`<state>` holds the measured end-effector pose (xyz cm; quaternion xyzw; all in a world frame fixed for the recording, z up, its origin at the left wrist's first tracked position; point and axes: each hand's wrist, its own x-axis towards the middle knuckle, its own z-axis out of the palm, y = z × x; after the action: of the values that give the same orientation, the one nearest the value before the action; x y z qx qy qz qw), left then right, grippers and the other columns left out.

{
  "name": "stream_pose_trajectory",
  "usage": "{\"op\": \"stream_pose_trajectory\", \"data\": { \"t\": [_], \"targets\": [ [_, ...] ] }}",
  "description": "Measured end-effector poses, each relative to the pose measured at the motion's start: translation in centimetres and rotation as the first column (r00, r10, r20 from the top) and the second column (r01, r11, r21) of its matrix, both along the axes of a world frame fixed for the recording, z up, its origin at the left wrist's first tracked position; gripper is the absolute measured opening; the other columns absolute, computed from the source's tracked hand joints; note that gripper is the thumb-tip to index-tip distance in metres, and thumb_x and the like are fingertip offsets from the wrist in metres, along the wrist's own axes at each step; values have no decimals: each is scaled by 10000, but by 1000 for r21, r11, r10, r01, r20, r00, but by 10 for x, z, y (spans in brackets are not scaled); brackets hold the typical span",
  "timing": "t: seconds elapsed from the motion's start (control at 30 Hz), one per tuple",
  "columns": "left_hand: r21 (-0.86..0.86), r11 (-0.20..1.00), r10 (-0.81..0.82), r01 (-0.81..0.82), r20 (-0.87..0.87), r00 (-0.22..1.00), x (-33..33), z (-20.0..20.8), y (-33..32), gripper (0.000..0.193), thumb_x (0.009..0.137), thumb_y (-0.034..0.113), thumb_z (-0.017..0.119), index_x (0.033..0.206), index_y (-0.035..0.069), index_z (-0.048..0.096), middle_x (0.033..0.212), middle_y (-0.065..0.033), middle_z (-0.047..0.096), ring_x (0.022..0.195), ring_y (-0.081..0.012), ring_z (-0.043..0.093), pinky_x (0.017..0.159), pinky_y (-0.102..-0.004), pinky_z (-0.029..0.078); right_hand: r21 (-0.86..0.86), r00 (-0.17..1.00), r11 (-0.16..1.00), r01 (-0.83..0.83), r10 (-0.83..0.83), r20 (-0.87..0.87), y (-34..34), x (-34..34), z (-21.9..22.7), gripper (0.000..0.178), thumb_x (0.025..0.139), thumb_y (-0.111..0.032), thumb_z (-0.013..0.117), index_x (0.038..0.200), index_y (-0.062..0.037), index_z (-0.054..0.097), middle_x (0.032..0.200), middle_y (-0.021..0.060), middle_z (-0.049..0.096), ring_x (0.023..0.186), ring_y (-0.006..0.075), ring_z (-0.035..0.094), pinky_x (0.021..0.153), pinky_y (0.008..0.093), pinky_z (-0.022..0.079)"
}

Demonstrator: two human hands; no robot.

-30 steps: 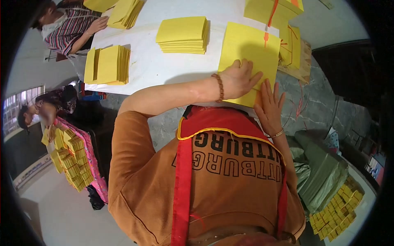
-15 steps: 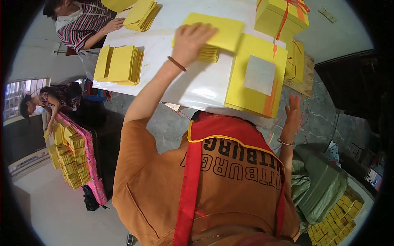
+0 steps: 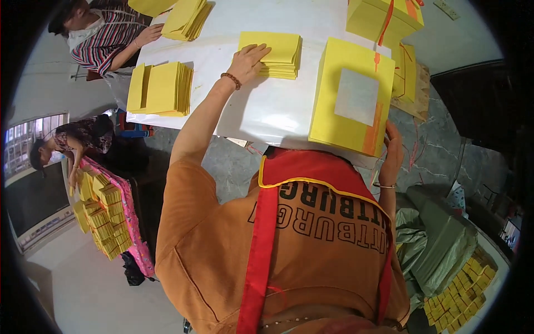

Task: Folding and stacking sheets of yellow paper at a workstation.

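My left hand (image 3: 249, 62) lies over the left edge of a small stack of yellow folded paper packets (image 3: 283, 50), its fingers stretched out on the top one. In front of me, at the table's near edge, sits a large yellow block (image 3: 328, 114) with a pale rectangular sheet (image 3: 357, 97) on top and an orange patch at its near right corner. My right hand (image 3: 392, 150) is at the block's right side with fingers extended upward; whether they press on it I cannot tell.
More yellow packet stacks (image 3: 161, 89) stand on the white-covered table (image 3: 267, 119). A person in a striped top (image 3: 114, 39) rests a hand by another stack. Yellow boxes tied with red cord (image 3: 370, 19) stand far right. Another person (image 3: 83, 136) works at a pink-edged table.
The yellow packet that my left hand held over the stack and the block now rests on the stack. My right hand has moved in against the block's right side.
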<state>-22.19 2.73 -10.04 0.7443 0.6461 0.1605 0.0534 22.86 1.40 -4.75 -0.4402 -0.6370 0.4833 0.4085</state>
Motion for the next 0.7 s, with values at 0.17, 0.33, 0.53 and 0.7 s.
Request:
{"op": "stream_pose_trajectory", "data": {
  "t": [0.17, 0.33, 0.53, 0.7],
  "targets": [
    [-136, 989, 70, -56, 102, 992, 11, -1, -5, 540, 823, 302, 435, 1338, 146, 394, 1400, -92, 356, 1274, -301, 309, 1039, -432, 238, -15, 999, 999, 49, -49, 14, 1, -2, 0, 401, 971, -265, 322, 1210, -3, 508, 1272, 112, 460, 1181, 218, 426, 947, 332, 365],
    [61, 991, 125, -122, -52, 991, 31, -5, -13, 551, 860, 437, 452, 1321, 137, 412, 1389, -107, 360, 1279, -307, 293, 1033, -450, 210, -42, 997, 996, 74, -74, -2, 2, -6, 3, 370, 966, -239, 341, 1167, -7, 548, 1264, 108, 466, 1177, 215, 425, 959, 324, 346],
    [117, 991, 81, -69, -103, 991, 24, 5, -3, 425, 856, 383, 524, 1192, 121, 519, 1265, -82, 490, 1151, -278, 435, 931, -444, 334, 32, 996, 997, 65, -66, 53, 2, -8, 3, 348, 953, -220, 365, 1152, -13, 563, 1251, 111, 472, 1176, 219, 417, 1002, 320, 290],
    [107, 994, -10, 25, -145, 989, 19, 12, 4, 319, 844, 266, 568, 1103, 80, 556, 1123, -78, 571, 989, -281, 522, 825, -390, 433, 33, 995, 996, 87, -88, 45, -1, -10, 5, 342, 951, -216, 372, 1142, -13, 571, 1242, 98, 468, 1176, 209, 414, 998, 308, 295]
  ]
}}
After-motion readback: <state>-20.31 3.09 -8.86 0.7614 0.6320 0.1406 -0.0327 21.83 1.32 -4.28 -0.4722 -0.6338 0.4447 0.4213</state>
